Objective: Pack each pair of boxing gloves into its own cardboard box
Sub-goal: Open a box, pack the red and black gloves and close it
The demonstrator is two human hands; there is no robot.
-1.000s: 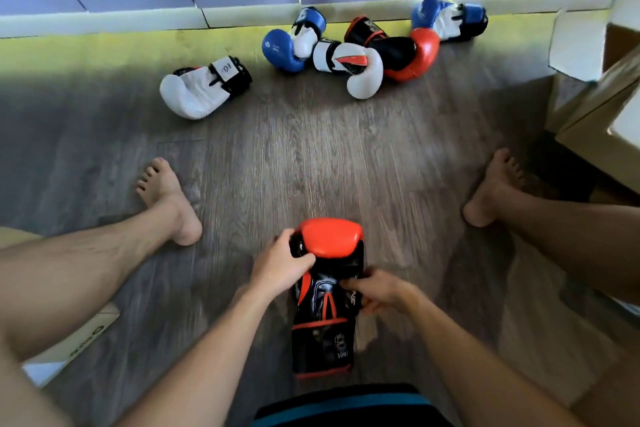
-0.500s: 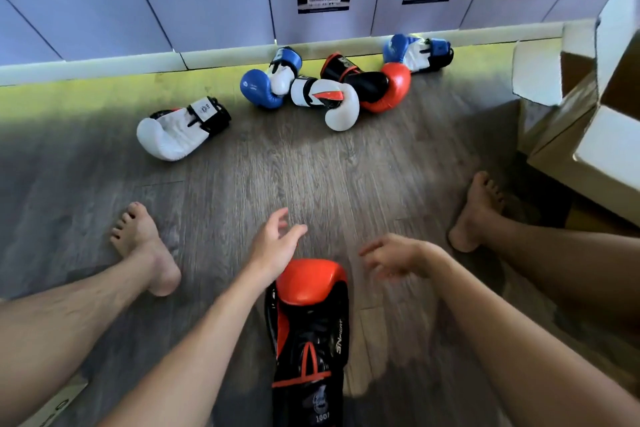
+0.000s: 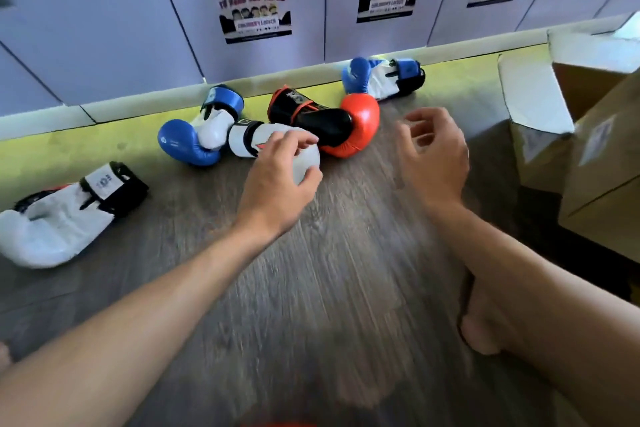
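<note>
Five boxing gloves are lying in plain sight: white left glove, white middle glove, blue near glove, blue far glove, red glove. At least two cardboard boxes are standing right.

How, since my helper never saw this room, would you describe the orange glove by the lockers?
Along the foot of the lockers, gloves lie clustered. The orange glove lies between the white glove the left hand grips and a blue glove. Only it has an orange tip and black cuff.
</note>
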